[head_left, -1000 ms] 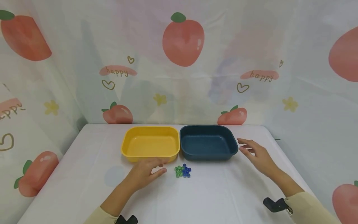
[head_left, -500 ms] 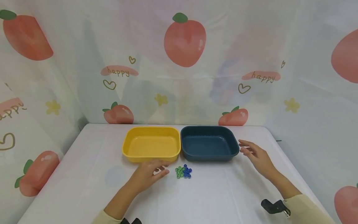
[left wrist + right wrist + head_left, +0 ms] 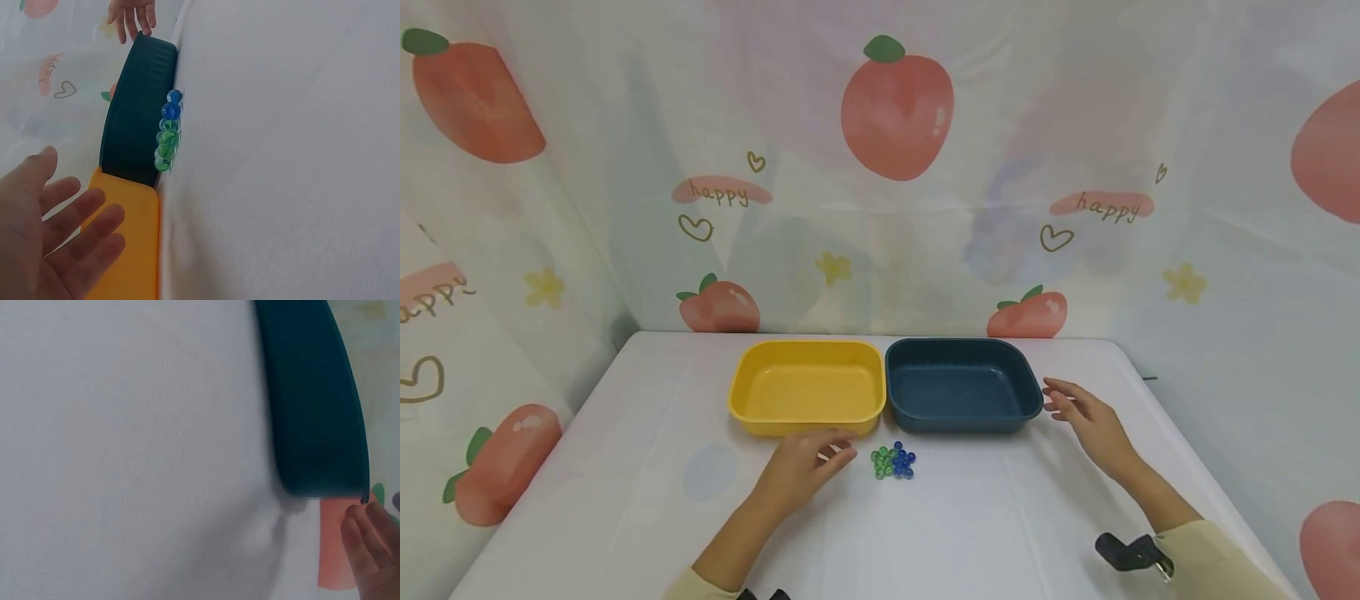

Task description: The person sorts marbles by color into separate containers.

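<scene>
A small cluster of glass marbles lies on the white table in front of two plastic bins: green marbles [image 3: 882, 462] on the left, blue marbles [image 3: 905, 461] on the right. Just left of the cluster is my left hand [image 3: 797, 471], before the front wall of the yellow bin [image 3: 760, 427]; its fingers are loosely bent around nothing, as the left wrist view confirms. My right hand [image 3: 1097, 429] is beside the right end of the dark blue bin [image 3: 955, 423], fingers relaxed and holding nothing. Whether its fingertips touch the rim, I cannot tell.
Both bins stand side by side near the back of the table [image 3: 970, 525], their insides bare. A cloth backdrop [image 3: 910, 233] printed with peaches rises behind the table and along both sides. Black wrist mounts [image 3: 1127, 552] sit at the sleeves.
The left hand and forearm have shifted slightly to the right. The right hand stays by the dark blue bin. Marbles and bins hold their places; the head view has drifted a little.
</scene>
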### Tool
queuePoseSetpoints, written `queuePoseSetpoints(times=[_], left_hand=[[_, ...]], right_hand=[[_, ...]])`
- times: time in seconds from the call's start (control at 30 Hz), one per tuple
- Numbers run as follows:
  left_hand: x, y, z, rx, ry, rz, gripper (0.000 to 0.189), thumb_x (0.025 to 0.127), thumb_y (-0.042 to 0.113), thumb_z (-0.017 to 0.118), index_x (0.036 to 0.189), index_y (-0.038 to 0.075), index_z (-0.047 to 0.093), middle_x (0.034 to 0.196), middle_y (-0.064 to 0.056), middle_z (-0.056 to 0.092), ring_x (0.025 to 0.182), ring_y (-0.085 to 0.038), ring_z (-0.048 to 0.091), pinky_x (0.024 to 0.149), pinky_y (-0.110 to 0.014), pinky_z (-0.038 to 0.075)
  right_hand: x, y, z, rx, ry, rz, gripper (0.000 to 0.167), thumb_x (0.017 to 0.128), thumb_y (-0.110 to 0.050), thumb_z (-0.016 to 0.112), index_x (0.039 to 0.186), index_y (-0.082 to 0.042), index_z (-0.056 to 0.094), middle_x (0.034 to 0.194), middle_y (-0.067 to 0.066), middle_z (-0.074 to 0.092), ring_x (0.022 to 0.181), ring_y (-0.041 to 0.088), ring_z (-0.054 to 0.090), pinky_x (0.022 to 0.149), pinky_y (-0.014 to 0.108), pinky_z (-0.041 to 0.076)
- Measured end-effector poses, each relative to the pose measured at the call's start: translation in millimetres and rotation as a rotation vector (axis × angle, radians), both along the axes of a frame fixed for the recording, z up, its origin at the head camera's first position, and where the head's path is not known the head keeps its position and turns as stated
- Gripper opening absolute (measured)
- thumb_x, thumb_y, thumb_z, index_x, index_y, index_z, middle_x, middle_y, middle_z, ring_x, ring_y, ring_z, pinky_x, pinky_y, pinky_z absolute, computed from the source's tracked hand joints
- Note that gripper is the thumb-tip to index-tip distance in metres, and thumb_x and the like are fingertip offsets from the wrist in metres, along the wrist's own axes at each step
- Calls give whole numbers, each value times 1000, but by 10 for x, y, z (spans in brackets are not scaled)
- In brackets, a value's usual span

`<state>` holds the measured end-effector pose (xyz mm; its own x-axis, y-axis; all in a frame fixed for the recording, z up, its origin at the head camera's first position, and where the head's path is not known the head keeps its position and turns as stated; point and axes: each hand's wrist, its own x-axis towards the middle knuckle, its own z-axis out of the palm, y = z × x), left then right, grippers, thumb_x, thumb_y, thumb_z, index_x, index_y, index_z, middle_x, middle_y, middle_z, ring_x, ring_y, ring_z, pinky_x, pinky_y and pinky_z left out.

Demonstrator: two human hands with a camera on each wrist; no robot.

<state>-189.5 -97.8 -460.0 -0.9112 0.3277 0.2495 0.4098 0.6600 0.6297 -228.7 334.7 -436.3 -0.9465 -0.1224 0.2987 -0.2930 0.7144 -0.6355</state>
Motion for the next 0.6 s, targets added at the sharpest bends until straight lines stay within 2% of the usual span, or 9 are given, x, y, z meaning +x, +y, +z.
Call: queuePoseSetpoints(times=[0.17,0.27,0.4,0.6], left_hand=[[-9,27,-39,39,-8,7,35,90,34,72,118,14,71,97,5,73,81,-6,68,72,-16,56],[-18,44,-74,59,-21,18,36,89,34,73,118,13,71,96,5,73,79,-5,68,71,-16,56],[-35,67,-117,85,-80,43,35,90,33,72,118,13,71,96,5,73,78,-5,68,70,-15,55],[-56,108,-166,152,-169,75,38,90,37,71,117,11,71,92,5,73,77,-5,66,66,-16,55]], right_hand=[[-20,5,-34,-9,-29,-14,43,105,-27,46,139,-1,51,124,24,64,92,2,66,77,7,48],[-36,6,-53,-8,-49,-25,45,106,-29,45,140,0,49,124,25,63,94,17,70,77,7,48],[-51,-1,-68,-10,-80,-43,47,106,-31,43,141,0,48,124,26,63,97,33,69,78,9,50],[-65,-24,-84,-19,-122,-71,48,106,-32,44,140,2,49,121,26,65,95,30,70,80,10,50]])
